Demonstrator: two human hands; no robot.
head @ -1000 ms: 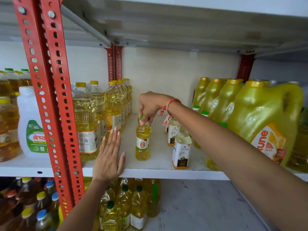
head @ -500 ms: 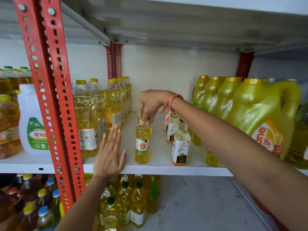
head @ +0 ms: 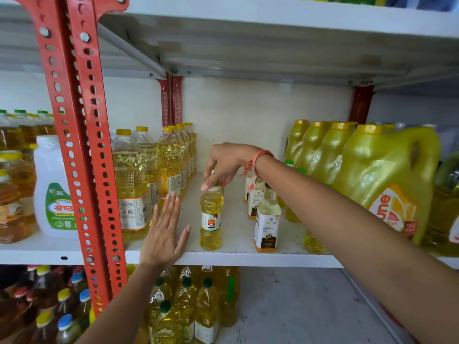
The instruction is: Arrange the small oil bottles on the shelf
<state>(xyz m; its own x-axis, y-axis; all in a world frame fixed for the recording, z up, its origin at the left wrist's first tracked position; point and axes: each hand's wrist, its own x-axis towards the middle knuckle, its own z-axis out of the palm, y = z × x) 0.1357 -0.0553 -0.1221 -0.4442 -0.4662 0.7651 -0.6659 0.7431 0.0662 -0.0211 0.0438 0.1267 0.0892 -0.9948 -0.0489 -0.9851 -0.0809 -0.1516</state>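
A small yellow oil bottle (head: 210, 220) with a Uday label stands upright near the front edge of the white shelf (head: 233, 258). My right hand (head: 224, 165) pinches its green cap from above. My left hand (head: 162, 232) lies flat and open on the shelf to the bottle's left, fingers spread, not touching it. Small white-labelled coconut oil bottles (head: 267, 223) stand in a row to the right, under my right forearm. Another small yellow bottle (head: 313, 240) is partly hidden behind that arm.
Tall clear oil bottles (head: 130, 184) line the shelf's left side beside a red perforated upright (head: 82, 150). Big yellow jugs (head: 387, 180) fill the right. A white detergent jug (head: 53, 189) stands in the left bay. More oil bottles (head: 185, 304) stand on the shelf below.
The view has tilted up slightly. My right hand stays on the bottle's cap and my left hand stays flat on the shelf; the bottle has barely shifted.
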